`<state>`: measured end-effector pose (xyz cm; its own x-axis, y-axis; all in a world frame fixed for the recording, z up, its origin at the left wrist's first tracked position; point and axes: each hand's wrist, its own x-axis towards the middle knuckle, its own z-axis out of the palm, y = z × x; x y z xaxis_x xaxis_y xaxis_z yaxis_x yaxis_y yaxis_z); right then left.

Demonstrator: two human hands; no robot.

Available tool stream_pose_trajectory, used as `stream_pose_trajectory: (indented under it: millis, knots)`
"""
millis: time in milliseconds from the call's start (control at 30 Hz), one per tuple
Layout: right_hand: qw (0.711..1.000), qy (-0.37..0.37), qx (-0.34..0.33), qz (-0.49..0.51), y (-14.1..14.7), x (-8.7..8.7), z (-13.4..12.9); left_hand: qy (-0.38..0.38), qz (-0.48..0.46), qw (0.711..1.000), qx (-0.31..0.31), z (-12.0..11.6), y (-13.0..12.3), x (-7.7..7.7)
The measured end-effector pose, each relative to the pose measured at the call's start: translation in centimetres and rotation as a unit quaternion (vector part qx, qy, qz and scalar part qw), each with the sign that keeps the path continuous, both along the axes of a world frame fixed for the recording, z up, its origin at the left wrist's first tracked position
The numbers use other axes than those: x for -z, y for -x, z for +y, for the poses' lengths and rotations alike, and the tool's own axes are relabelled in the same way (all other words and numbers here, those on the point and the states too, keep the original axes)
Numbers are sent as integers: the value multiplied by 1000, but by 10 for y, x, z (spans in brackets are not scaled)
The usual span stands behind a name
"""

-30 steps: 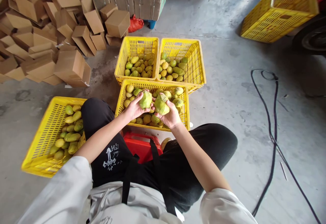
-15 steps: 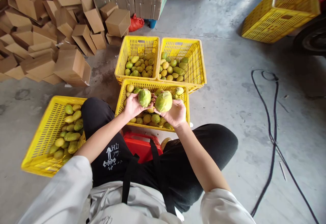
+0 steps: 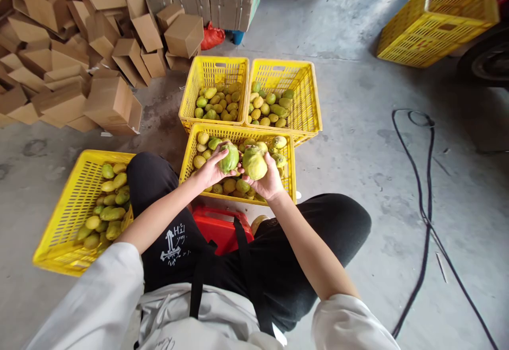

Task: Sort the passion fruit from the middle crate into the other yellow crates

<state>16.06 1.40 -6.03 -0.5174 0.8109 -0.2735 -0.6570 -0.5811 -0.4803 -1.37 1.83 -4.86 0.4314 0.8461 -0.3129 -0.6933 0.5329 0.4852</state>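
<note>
My left hand [image 3: 213, 171] is closed around a green papaya [image 3: 229, 158], its thumb on top. My right hand [image 3: 271, 181] grips a yellower, lumpy papaya [image 3: 255, 164] with the thumb along its right side. The two fruits are held close side by side, and the fingertips below them nearly meet. Both hands are over a yellow plastic crate [image 3: 292, 180] holding many green and yellow papayas. Fingers under the fruits are partly hidden.
Two more yellow crates [image 3: 181, 111] [image 3: 316, 95] of papayas stand behind. Another papaya crate [image 3: 55, 222] is at my left knee. Cardboard boxes [image 3: 107, 101] are piled far left. A black cable [image 3: 429, 180] lies on the floor at right, below stacked yellow crates [image 3: 413, 32].
Both papayas have been turned in my hands and lowered slightly. My thumbs now wrap over them, where the hands were more opened out beneath them before.
</note>
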Motion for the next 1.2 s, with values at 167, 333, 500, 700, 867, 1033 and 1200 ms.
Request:
stream_pose_trajectory:
  millis: [167,333,500,700,867,1033,1200]
  knots:
    - [1000,-3,25,-1,-6,-13,1,27,-33,999,-25,4,3,-11]
    - [999,-29,41,-4,-9,-16,2,32,-22,998,-59,4,4,-17]
    - [999,-44,21,-20,-4,-3,0,-18,4,1000,-13,1,2,-8]
    - [999,-31,4,-16,-1,2,0,-34,27,999,11,2,1,1]
    - [1000,-18,22,-1,-4,-4,2,23,-42,999,-7,4,5,-4]
    - [998,-43,35,32,-9,-12,4,33,-35,998,-35,6,3,-9]
    - [998,-40,37,31,-8,-3,3,22,-6,999,-46,6,0,-7]
